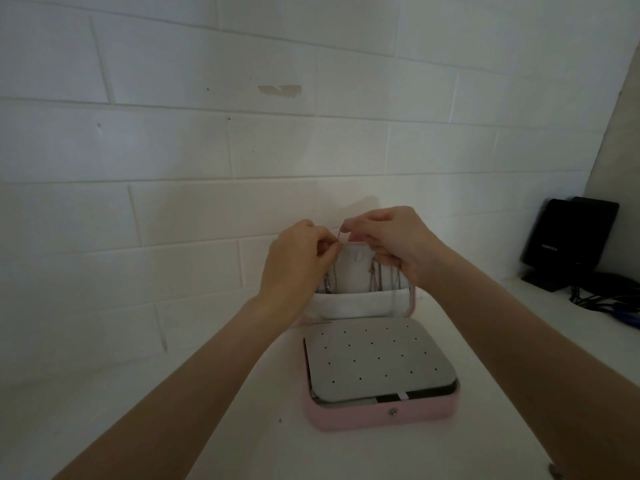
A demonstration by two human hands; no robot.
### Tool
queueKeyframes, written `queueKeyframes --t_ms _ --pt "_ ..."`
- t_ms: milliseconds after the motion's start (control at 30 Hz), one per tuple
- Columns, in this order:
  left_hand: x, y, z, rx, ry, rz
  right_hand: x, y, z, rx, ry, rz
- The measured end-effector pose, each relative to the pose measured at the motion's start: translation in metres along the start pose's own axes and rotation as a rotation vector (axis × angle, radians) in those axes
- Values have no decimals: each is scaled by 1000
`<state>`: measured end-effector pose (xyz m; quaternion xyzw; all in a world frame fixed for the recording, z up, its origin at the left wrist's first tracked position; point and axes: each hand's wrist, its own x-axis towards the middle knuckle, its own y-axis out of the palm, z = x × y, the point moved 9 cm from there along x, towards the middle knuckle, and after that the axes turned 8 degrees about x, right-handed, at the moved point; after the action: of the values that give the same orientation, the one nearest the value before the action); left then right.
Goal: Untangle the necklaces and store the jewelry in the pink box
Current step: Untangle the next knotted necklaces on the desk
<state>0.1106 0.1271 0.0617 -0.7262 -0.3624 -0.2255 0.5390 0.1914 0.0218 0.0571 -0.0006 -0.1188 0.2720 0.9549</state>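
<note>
Pinching a thin pale chain [341, 233] between them, left hand [298, 258] and right hand [391, 244] work at the top edge of the upright lid of the rounded pink leatherette jewelry box [381, 415]. Fine metal necklaces [375, 275] hang into the lid's white fabric pocket [360, 304]. A flat grey perforated panel [374, 362] covers the base on the white tabletop [242, 427].
</note>
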Motion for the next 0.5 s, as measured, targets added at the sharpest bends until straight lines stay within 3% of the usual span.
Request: queueKeyframes --t_ms 267,500 --pt "-14 6 10 108 30 -108 -7 -22 -6 -238 -282 -308" --pt "-17 4 -2 208 185 -215 -9 -32 -19 -393 -262 -416"
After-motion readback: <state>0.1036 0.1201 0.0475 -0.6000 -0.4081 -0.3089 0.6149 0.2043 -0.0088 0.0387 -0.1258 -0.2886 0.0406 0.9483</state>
